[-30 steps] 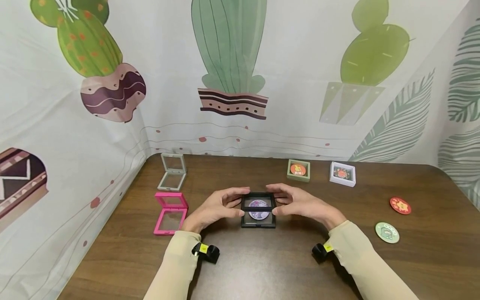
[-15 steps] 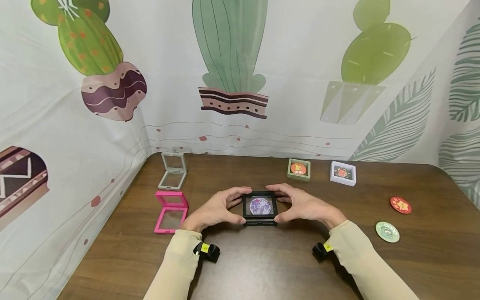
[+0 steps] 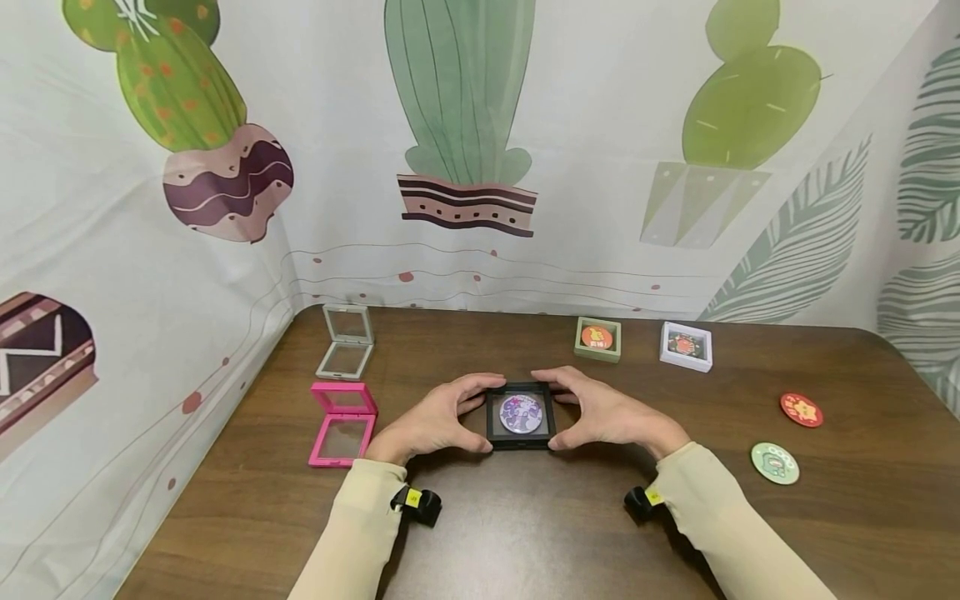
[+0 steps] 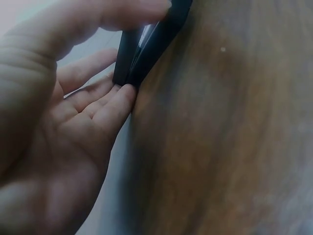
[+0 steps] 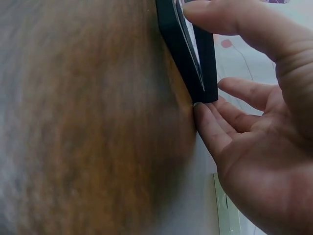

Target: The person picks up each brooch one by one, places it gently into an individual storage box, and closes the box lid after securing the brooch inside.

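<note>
A square black display case (image 3: 520,445) lies flat on the table in front of the person, with a round purple badge (image 3: 521,413) showing through its clear window. My left hand (image 3: 444,414) grips its left side, thumb at the near corner and fingers at the far one. The right hand (image 3: 603,411) mirrors this on the right side. Both wrist views show the black lid and base joined at the far edge, with a narrow wedge-shaped gap between them. In the left wrist view the thumb (image 4: 139,12) presses at the near end of the case.
An open grey case (image 3: 346,343) and an open pink case (image 3: 342,425) stand at the left. Toward the back right are a green case (image 3: 597,355) and a white case (image 3: 686,362) with badges inside. A red badge (image 3: 801,411) and a green badge (image 3: 775,463) lie at the right.
The black case's lid, tilted up a second ago, has swung down toward the near side over the badge. Both hands keep their hold on the sides, with thumbs slightly lower.
</note>
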A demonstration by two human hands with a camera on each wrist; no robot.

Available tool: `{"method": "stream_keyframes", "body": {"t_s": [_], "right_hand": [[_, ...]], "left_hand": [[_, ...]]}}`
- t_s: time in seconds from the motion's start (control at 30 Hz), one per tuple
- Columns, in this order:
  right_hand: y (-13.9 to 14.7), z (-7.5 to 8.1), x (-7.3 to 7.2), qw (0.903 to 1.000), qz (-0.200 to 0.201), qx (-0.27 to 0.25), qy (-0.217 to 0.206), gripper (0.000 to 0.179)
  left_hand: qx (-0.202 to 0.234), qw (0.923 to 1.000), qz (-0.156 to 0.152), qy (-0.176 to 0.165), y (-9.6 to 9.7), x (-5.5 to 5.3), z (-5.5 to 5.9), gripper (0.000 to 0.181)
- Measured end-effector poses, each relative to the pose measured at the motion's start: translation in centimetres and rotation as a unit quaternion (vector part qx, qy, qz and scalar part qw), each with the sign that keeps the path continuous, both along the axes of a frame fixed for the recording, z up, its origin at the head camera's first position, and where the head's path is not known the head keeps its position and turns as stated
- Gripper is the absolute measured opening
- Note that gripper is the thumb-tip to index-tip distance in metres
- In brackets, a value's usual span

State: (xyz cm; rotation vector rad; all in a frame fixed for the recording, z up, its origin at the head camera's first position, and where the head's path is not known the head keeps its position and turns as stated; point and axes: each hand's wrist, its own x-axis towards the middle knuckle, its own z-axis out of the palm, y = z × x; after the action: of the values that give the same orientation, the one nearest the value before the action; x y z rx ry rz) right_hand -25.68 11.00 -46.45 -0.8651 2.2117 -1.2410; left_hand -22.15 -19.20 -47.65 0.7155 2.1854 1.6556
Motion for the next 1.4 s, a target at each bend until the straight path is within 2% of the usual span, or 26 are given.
{"method": "stream_keyframes", "body": {"t_s": [0.47, 1.4], "right_hand": [[-0.18, 0.06, 0.12, 0.9995, 0.002, 0.016, 0.027, 0.097], [-0.01, -0.08, 0.09, 0.9989, 0.003, 0.017, 0.044, 0.095]], "left_hand": [[-0.028, 0.9994, 0.001, 0.021, 0.1, 0.1, 0.16, 0.087], [-0.061, 0.9978, 0.012, 0.019, 0.31, 0.17, 0.4, 0.089]]}}
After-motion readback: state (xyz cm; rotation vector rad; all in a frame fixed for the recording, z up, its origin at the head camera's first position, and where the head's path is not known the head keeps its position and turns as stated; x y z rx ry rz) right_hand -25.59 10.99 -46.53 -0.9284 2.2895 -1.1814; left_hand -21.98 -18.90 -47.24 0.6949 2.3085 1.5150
